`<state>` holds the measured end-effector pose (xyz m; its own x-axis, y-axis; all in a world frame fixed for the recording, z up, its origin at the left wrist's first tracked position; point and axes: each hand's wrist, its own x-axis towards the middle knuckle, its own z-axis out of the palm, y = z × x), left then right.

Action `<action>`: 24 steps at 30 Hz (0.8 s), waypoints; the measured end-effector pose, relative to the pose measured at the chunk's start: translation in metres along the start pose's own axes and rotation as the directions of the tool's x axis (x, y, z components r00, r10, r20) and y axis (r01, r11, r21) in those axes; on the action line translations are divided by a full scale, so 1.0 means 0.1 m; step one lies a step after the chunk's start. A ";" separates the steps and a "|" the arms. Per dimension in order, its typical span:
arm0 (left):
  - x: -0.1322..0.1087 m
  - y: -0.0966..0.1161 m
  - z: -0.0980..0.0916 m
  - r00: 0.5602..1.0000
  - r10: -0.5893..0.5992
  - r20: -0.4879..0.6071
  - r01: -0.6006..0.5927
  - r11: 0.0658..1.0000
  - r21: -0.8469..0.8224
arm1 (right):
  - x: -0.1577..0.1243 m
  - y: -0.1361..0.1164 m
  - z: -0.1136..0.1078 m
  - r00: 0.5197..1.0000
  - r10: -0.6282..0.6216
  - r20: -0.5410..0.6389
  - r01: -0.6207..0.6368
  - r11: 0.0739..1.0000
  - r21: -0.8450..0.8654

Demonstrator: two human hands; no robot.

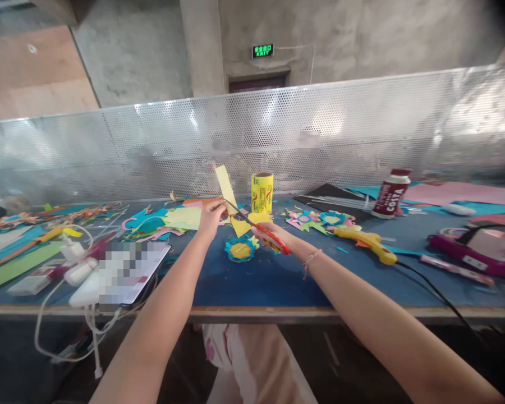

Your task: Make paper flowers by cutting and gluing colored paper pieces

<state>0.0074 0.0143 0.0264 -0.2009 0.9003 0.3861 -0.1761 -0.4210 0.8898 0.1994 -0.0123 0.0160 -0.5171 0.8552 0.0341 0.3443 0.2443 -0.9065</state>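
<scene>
My left hand (212, 217) is closed on a pale yellow paper strip (224, 182), which stands up above the fingers. In my right hand (270, 233) are red-handled scissors (283, 246), their blades reaching up and left to the strip beside my left fingertips. Whether the blades are parted is too small to tell. Below the hands lies a blue paper flower (239, 249) with a yellow centre. A darker yellow paper piece (239, 226) sits just behind it. The yellow printed roll (262, 192) stands upright beyond my right hand.
Paper scraps (180, 217) spread behind my left hand. A yellow glue gun (372, 244) with a black cord lies at right, before a dark red bottle (390, 193). At left are a tablet-like device (151, 269) and white cables. A perforated metal screen (160, 151) borders the table's far side.
</scene>
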 end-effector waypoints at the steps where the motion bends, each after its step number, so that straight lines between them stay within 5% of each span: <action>1: 0.00 0.00 0.00 1.000 0.001 0.000 -0.001 1.000 0.000 | -0.01 -0.01 0.00 1.000 -0.004 -0.009 0.004 1.000 -0.015; 24: 0.04 -0.06 -0.03 0.991 0.105 0.083 -0.108 0.993 0.037 | 0.15 0.15 -0.09 0.975 -0.171 -0.145 0.120 0.944 -0.307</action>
<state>0.0045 0.0198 0.0214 -0.1377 0.8572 0.4962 -0.1175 -0.5116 0.8511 0.2035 0.0082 0.0066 -0.4495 0.8578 0.2492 0.5036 0.4738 -0.7225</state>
